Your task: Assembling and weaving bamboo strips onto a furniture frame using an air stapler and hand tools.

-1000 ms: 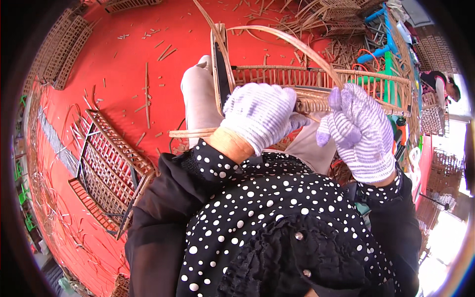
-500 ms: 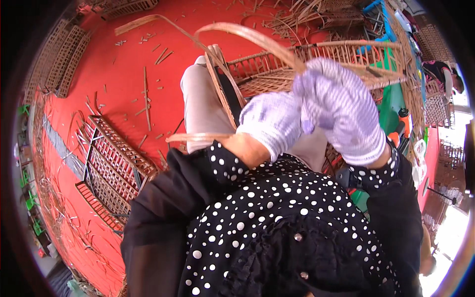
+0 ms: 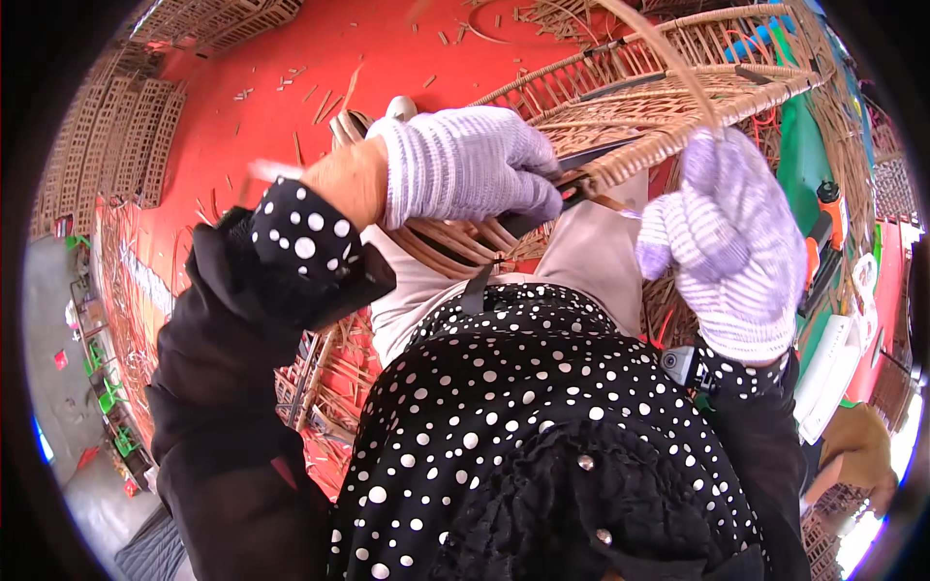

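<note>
Both my hands wear white-and-purple striped knit gloves. My left hand (image 3: 470, 169) is closed, thumb and fingers pinched at the near corner of a woven rattan panel (image 3: 639, 102), where a dark frame bar shows. To its right, my right hand (image 3: 731, 237) is closed on a long rattan strip (image 3: 668, 60), which rises from the fingers and bends up to the left. Wound rattan covers the panel's rim, and openwork spindles run along its far side. The panel lies across in front of my lap. My left fingertips partly hide the corner.
Rattan scraps litter the red floor (image 3: 291, 39). Stacked woven panels (image 3: 116, 136) stand at the far left. On the right are a green sheet (image 3: 796, 155), orange-handled tools (image 3: 823, 237) and a white plastic item (image 3: 833, 358). Part of another person (image 3: 857, 445) shows at the lower right.
My hands have moved apart: the left went left to the panel's corner, the right moved right with the strip. The panel now sits nearer and more tilted in view.
</note>
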A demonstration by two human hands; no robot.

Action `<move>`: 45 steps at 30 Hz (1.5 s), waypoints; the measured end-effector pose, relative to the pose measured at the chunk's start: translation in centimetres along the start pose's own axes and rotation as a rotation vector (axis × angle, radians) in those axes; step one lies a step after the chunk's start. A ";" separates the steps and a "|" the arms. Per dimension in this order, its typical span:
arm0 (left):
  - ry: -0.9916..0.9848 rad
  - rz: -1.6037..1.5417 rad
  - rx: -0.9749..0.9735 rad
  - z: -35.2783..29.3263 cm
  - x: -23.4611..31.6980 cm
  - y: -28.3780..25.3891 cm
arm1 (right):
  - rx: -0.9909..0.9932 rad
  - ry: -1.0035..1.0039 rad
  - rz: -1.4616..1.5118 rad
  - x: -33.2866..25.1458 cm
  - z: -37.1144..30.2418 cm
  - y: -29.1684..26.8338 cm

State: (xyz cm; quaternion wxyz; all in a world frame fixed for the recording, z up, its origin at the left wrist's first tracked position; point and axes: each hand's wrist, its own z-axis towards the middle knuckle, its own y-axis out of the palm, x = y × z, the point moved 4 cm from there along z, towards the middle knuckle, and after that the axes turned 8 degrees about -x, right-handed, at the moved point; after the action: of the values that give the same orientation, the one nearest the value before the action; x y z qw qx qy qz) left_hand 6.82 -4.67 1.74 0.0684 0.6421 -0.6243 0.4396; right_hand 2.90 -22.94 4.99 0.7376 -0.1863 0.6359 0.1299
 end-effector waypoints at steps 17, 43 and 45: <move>0.431 -1.172 0.290 0.6 0.5 1.6 | 0.014 0.141 0.385 0.2 3.6 0.8; 0.487 -0.473 0.639 -1.0 3.0 2.6 | -1.047 0.080 -0.671 4.5 6.1 1.1; 0.423 -0.583 0.609 -1.0 2.8 2.6 | -0.929 -0.100 -0.632 5.5 6.2 1.6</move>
State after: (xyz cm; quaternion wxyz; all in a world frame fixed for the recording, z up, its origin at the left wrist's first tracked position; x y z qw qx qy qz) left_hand 3.66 -6.64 2.94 0.1234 0.6779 -0.2328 0.6864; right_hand 8.57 -19.03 0.17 0.6105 -0.6664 0.3895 0.1778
